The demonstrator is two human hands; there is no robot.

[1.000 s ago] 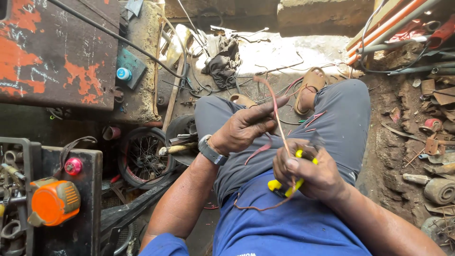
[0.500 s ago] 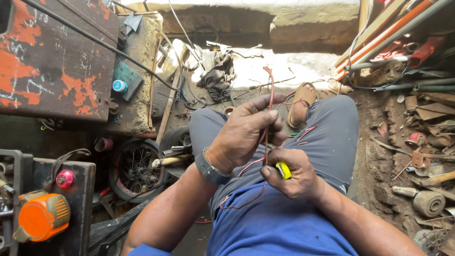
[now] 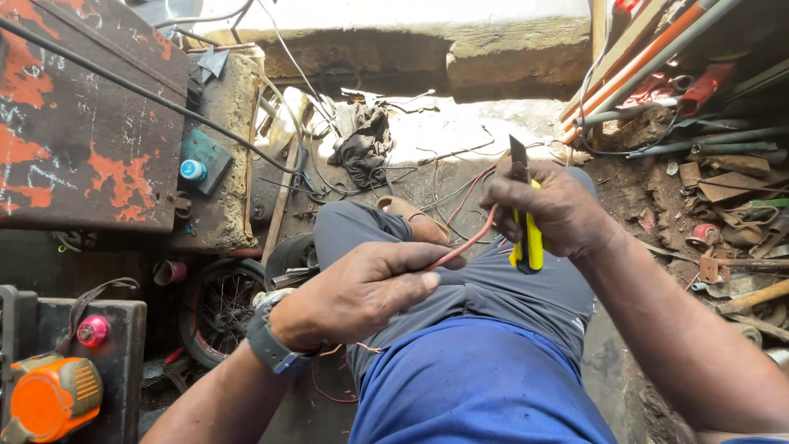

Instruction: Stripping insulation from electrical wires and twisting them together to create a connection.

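Above the lap, left hand (image 3: 357, 292) pinching red wire (image 3: 464, 245), right hand (image 3: 551, 210) gripping half-hidden yellow knife (image 3: 532, 238).

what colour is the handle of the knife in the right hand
Yellow, seen in the head view: the yellow-handled utility knife in the right hand.

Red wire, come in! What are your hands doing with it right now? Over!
Left hand pinches red wire. Right hand grips yellow knife, blade up, at the wire's other end. Nothing between the hands.
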